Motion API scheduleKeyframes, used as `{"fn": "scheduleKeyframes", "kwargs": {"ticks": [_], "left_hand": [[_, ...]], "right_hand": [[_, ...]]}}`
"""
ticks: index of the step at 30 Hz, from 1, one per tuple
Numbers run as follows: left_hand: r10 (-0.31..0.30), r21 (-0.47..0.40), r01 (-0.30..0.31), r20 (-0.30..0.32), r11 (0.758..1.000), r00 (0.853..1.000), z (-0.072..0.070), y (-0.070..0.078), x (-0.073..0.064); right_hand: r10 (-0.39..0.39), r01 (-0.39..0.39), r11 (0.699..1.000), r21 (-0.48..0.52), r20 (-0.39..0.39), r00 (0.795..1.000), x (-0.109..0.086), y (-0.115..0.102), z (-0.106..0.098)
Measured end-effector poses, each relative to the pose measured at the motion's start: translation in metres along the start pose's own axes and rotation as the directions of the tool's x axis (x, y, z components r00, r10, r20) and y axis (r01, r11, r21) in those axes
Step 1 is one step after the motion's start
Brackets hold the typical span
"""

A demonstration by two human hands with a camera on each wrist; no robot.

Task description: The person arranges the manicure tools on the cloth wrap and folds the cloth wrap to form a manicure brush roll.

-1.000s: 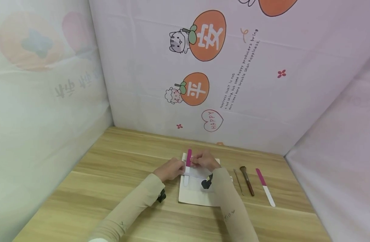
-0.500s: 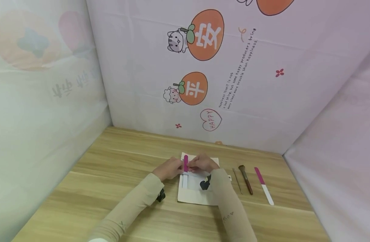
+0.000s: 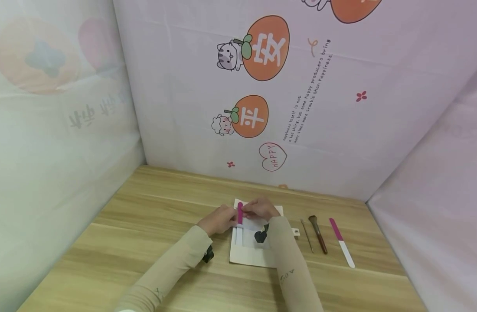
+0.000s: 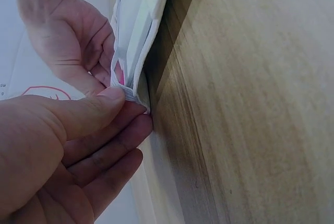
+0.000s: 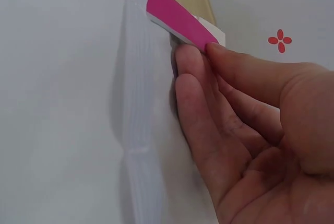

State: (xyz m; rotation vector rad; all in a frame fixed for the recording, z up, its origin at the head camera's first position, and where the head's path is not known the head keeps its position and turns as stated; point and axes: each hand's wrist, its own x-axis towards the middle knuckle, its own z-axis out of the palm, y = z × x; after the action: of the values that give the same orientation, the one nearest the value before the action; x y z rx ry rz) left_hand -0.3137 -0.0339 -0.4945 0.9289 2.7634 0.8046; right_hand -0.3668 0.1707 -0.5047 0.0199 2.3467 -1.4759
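A cream fabric case (image 3: 252,256) lies unfolded on the table, with a white elastic band (image 5: 138,104) across it. A flat pink-and-white stick, like a nail file (image 3: 240,213), runs under the band, its pink end away from me and its white end toward me. My right hand (image 3: 263,208) pinches the pink end between thumb and fingers, best seen in the right wrist view. At the left edge, my left hand (image 3: 220,219) pinches the band and the case's edge between thumb and fingers. In the left wrist view the nail file is mostly hidden by the fabric.
To the right lie a thin metal tool (image 3: 307,236), a brush (image 3: 318,234) with a brown handle, and a second pink-and-white nail file (image 3: 341,242). A strap with a snap (image 3: 296,232) sticks out from the case's right side. White printed cloth (image 3: 184,108) walls the wooden table.
The nail file has slid toward me through the band, so its pink end sits lower on the case. My right hand has kept hold of it; my left hand has stayed at the edge.
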Motion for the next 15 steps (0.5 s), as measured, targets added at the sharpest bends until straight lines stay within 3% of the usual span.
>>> {"fn": "scheduleKeyframes", "kwargs": {"ticks": [7,15], "left_hand": [[0.017,0.005,-0.017,-0.013,1.000,1.000,-0.002,0.003,-0.002],[0.024,0.002,-0.024,-0.023,1.000,0.999,0.000,0.000,-0.001]], "right_hand": [[0.014,-0.014,0.999,-0.049,-0.009,1.000,-0.006,0.000,0.001],[-0.035,0.037,0.997,-0.064,0.028,0.999,-0.018,0.002,0.000]]}}
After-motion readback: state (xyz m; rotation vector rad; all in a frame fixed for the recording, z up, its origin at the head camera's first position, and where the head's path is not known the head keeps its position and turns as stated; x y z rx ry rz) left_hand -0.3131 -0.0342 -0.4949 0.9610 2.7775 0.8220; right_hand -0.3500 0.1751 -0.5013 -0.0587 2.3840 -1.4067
